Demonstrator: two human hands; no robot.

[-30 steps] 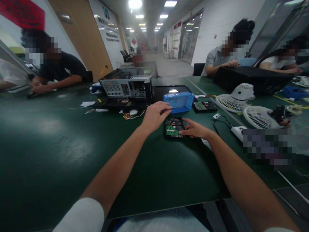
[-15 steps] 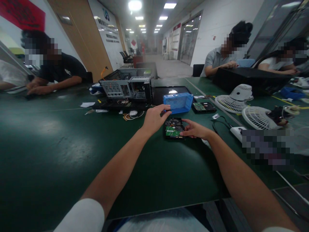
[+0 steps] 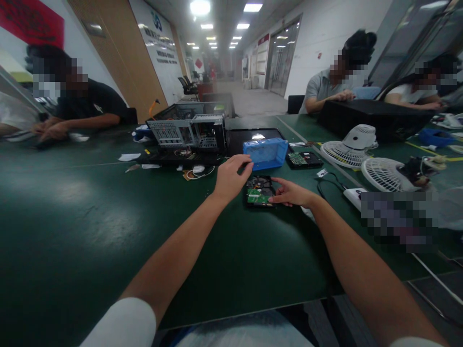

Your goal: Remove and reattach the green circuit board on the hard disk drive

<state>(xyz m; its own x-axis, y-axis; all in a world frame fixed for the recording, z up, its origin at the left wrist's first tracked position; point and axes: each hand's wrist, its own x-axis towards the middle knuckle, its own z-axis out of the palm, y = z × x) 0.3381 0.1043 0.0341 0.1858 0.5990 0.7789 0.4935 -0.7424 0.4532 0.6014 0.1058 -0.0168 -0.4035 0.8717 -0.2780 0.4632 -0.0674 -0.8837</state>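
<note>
A hard drive (image 3: 259,196) with a green circuit board lies on the green table. My right hand (image 3: 289,193) holds it by its right side, thumb over the board and index finger at the far corner. My left hand (image 3: 231,179) hovers just to the left of the drive, by the near left corner of a blue plastic bin (image 3: 269,161). Its thumb and fingertips come together in a pinch; whatever may be between them is too small to make out. A second hard drive (image 3: 305,159) lies right of the bin.
An opened computer case (image 3: 188,130) stands behind on the left, near paper scraps (image 3: 129,157) and a white cable (image 3: 202,176). To the right are two white fan parts (image 3: 349,153) and a white power strip (image 3: 353,196). Other people sit across the table, one behind a black case (image 3: 376,118).
My left hand has drawn back slightly to the left, away from the bin's corner. My right hand stays on the hard drive. The view has shifted a little.
</note>
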